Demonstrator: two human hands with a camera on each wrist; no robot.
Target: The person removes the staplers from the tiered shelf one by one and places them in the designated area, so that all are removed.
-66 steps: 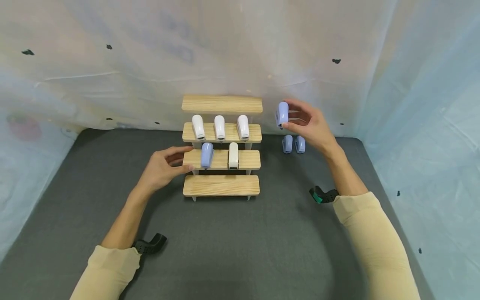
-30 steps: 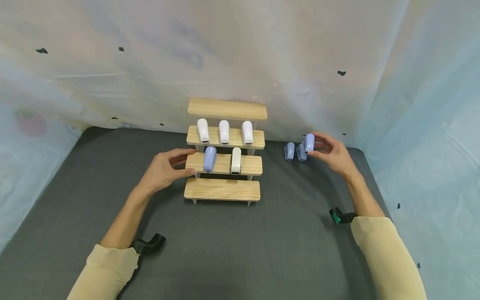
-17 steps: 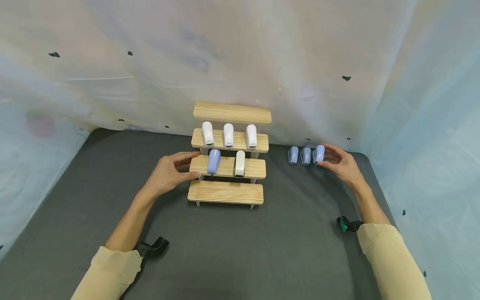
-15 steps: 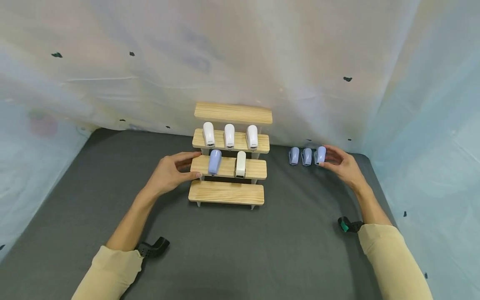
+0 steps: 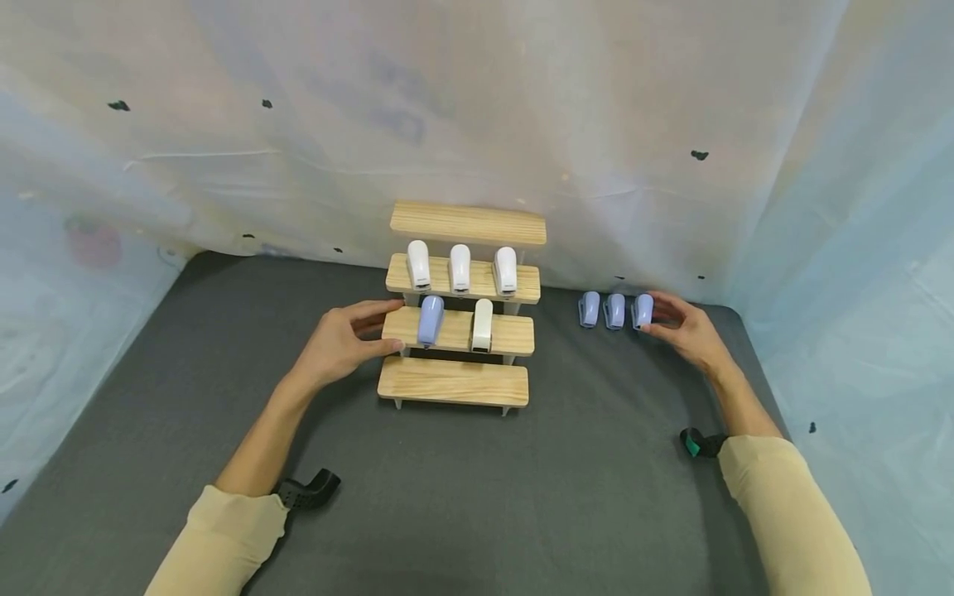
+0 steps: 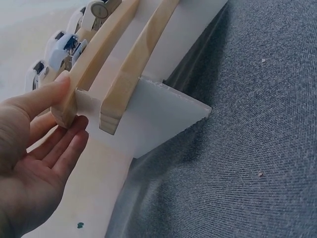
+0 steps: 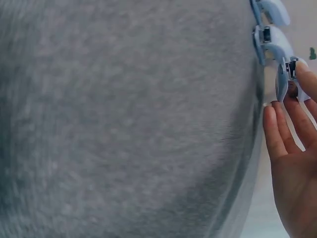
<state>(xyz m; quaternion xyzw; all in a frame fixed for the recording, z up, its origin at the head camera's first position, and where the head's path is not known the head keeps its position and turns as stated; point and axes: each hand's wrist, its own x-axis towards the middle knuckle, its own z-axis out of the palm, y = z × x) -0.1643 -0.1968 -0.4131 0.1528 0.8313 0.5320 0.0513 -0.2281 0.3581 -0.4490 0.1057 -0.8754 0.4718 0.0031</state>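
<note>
In the head view, a stepped wooden display rack (image 5: 452, 382) bears several small staplers. Three white staplers (image 5: 460, 269) stand on one tier; the tier below has a blue stapler (image 5: 431, 321) and a cream stapler (image 5: 482, 325). My left hand (image 5: 339, 343) grips the left end of that lower tier, with thumb and fingers on either side of the board (image 6: 94, 64) in the left wrist view. Right of the rack, my right hand (image 5: 689, 333) pinches a blue stapler (image 5: 643, 311) at the right end of a row, beside two more blue staplers (image 5: 589, 309).
Dark grey cloth (image 5: 477, 497) covers the table under the rack and the row. A pale plastic sheet (image 5: 619, 99) hangs close behind them, and another light blue sheet (image 5: 879, 331) rises on the right.
My right hand has carried the blue stapler right and down from beside the rack to the end of the row. My left hand keeps its grip on the rack. The head view has shifted slightly.
</note>
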